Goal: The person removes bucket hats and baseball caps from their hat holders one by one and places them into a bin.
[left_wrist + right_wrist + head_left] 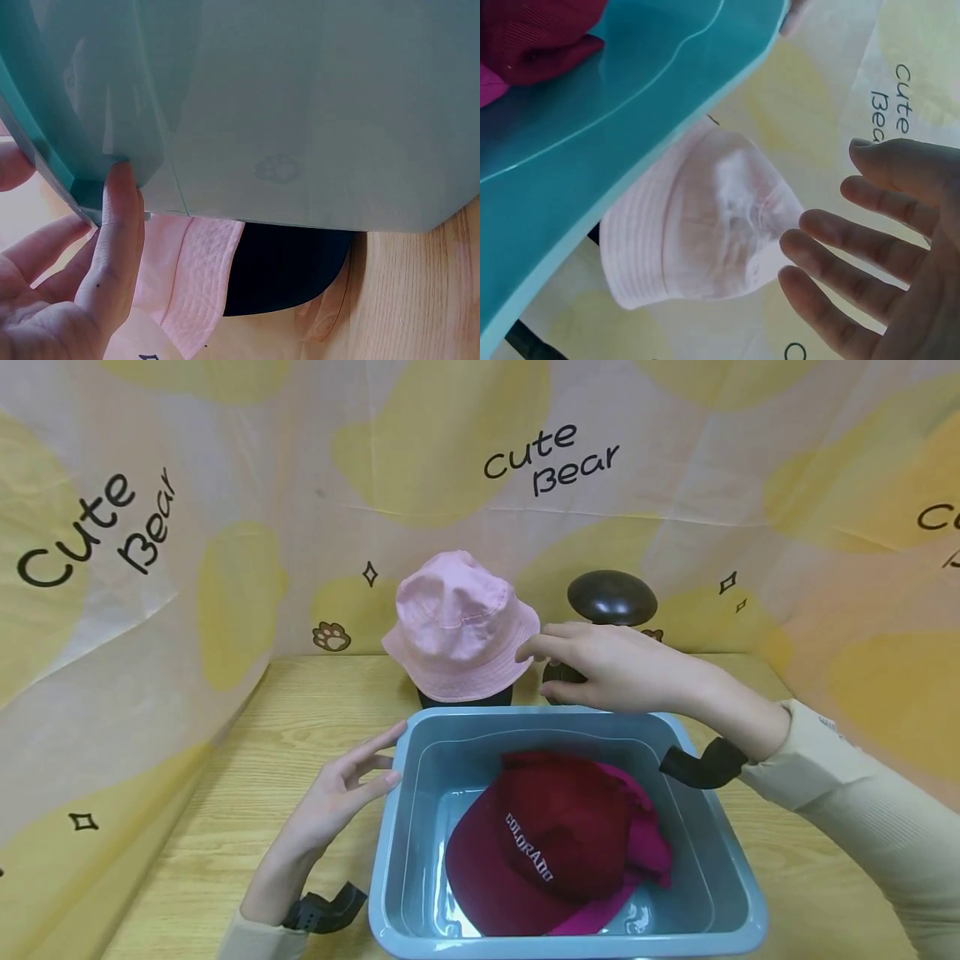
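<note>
A light-blue plastic tub [720,860] holds a dark red cap [570,827] lettered "COLORADO", which lies over a magenta fabric item [652,852]. My left hand [337,785] touches the tub's far left corner with extended fingers; in the left wrist view its thumb [120,210] rests against the outer wall. Behind the tub, a pink bucket hat [461,627] sits on a black stand. My right hand [615,668] hovers just right of the hat, fingers spread and holding nothing. In the right wrist view, a small gap to the hat [720,217] cannot be judged for certain.
A black round-topped stand [611,597] rises behind my right hand, which partly hides it. Wooden tabletop [300,710] shows around the tub. A yellow and white printed cloth [420,443] hangs at the back and both sides.
</note>
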Demonstrator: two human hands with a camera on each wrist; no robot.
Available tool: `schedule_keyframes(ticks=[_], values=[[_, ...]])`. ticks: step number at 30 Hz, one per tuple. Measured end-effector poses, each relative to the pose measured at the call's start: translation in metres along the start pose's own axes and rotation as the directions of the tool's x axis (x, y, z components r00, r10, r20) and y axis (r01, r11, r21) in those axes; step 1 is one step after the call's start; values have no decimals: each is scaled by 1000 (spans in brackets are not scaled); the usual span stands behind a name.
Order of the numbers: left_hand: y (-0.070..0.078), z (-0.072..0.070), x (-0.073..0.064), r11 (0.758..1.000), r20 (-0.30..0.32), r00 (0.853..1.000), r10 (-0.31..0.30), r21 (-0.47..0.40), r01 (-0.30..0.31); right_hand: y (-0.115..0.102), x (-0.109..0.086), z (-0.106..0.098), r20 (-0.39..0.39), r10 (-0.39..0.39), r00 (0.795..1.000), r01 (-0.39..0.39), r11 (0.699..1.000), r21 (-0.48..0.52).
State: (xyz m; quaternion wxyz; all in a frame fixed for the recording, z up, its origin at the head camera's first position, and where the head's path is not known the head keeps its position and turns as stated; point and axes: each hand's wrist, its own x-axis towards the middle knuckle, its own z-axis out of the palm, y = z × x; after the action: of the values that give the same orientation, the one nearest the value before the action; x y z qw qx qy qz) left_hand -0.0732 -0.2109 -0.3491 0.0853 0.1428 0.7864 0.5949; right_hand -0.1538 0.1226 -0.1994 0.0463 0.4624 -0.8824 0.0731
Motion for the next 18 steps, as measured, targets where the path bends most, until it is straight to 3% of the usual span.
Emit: schedule_keyframes(ticks=[18], values=[[5,2,-5,1000,-8,1000,-19,13,19,12,23,-12,-50,65,997,-63,997,44]])
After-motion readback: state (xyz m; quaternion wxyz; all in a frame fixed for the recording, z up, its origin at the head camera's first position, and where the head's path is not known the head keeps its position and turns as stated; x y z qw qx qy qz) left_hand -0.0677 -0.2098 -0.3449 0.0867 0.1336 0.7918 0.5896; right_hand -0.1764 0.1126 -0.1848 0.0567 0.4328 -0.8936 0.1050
